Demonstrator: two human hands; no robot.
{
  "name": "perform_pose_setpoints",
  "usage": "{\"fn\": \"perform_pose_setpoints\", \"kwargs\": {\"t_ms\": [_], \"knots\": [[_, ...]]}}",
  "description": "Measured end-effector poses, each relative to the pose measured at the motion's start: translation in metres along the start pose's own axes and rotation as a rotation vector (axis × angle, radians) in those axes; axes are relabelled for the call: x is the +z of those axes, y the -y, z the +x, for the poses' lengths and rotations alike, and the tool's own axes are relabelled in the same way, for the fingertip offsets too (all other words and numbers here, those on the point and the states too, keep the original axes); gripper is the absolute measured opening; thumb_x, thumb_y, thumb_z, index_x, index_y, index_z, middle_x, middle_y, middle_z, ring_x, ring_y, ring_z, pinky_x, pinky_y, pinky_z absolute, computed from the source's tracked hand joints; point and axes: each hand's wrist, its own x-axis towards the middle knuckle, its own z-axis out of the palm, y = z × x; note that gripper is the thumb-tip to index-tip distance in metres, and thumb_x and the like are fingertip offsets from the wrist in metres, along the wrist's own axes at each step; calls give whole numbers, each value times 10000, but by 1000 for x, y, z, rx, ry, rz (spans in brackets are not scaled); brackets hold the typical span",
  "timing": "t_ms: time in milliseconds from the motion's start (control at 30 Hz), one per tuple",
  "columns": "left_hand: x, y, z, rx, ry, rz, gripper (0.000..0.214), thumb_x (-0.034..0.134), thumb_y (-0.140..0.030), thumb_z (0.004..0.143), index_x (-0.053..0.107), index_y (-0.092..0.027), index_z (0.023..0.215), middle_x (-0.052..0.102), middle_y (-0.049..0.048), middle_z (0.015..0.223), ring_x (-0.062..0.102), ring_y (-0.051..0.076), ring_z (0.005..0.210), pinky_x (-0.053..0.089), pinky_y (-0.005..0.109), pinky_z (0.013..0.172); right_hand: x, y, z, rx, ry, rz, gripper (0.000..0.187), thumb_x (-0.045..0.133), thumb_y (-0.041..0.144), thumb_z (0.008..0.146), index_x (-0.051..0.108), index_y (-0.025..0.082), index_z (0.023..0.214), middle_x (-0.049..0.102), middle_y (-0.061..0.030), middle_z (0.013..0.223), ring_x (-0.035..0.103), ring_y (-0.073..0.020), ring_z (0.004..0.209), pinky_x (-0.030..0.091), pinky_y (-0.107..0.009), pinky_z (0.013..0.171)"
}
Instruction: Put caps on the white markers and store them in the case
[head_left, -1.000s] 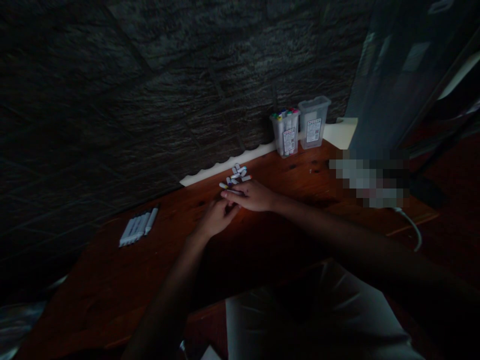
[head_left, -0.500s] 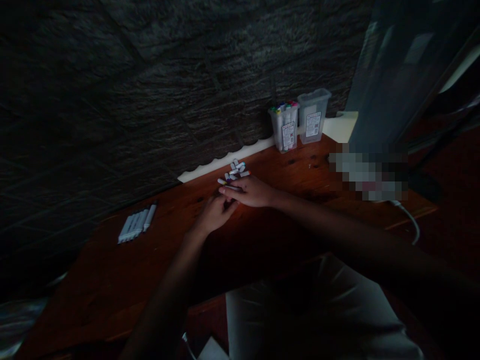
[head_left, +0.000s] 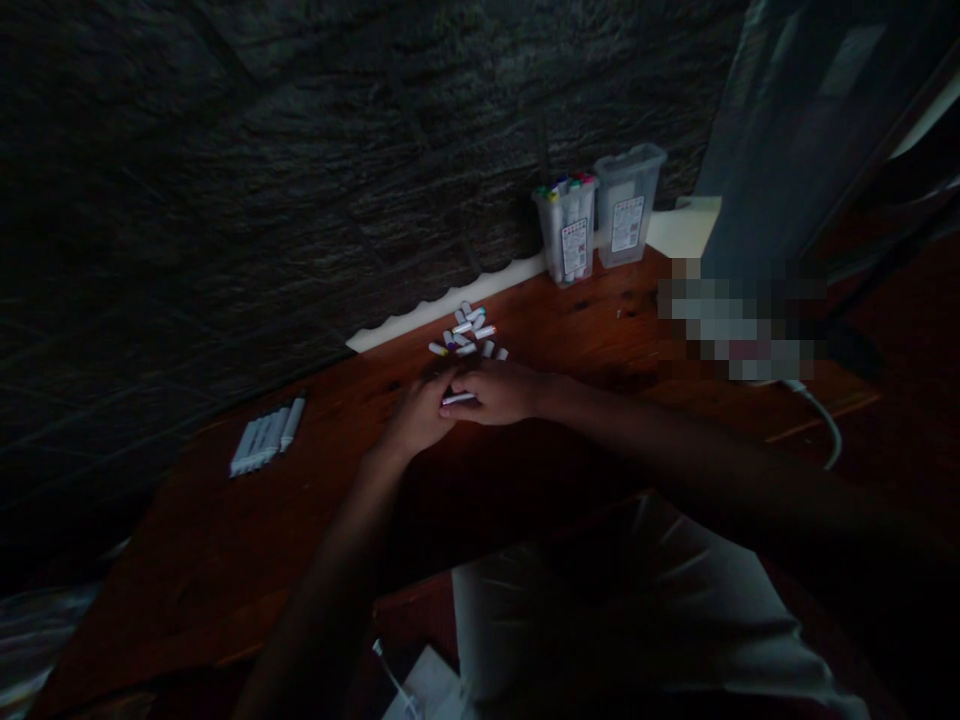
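Observation:
My two hands meet over the wooden table in dim light. A white marker (head_left: 459,398) shows between them. My right hand (head_left: 501,391) is closed around its right part, and my left hand (head_left: 420,412) is closed at its other end, where the fingers hide the tip. Just beyond my fingers lies a loose group of small white marker caps (head_left: 465,328) with coloured ends. Left of my hands, several white markers (head_left: 262,440) lie side by side in a row.
At the back stand a clear container (head_left: 566,240) filled with markers and a second clear container (head_left: 630,210), both against the dark stone wall (head_left: 300,200). A white scalloped strip (head_left: 450,305) runs along the wall. A blurred-out object (head_left: 742,320) with a white cable (head_left: 825,425) lies right.
My hands have drawn slightly nearer to me, off the caps, so more caps show. The marker now sits lower between my hands. The view has shifted a little.

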Motion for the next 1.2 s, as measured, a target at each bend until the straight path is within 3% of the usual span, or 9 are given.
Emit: {"fn": "perform_pose_setpoints", "kwargs": {"t_ms": [167,467,867,1200], "knots": [[-2,-3,-1,19,21,5,391,489,-134,771,585,-171,1148,685,83,1013,651,239,920,494,311,771,-2,2,0,-43,14,15,264,540,315,905,693,103,940,696,-127,996,614,-185,927,410,-293,804],[-2,-3,1,-2,14,-28,370,485,-140,773,585,-173,1128,688,80,1011,654,226,899,490,299,751,-6,0,0,-11,43,16,318,533,355,907,700,85,897,702,-129,894,612,-168,788,386,-271,679],[1,0,0,13,-7,-45,340,488,-128,773,600,-183,1089,686,74,987,650,220,877,499,305,747,-3,-4,1,-39,13,59,289,540,336,901,682,98,821,684,-102,847,569,-147,744,373,-267,672],[0,1,0,13,14,-61,295,495,-96,748,603,-176,1010,689,67,964,650,213,873,503,301,749,-3,-1,-1,-33,29,-11,281,533,342,903,680,102,896,689,-123,928,607,-179,848,405,-289,751]]}}
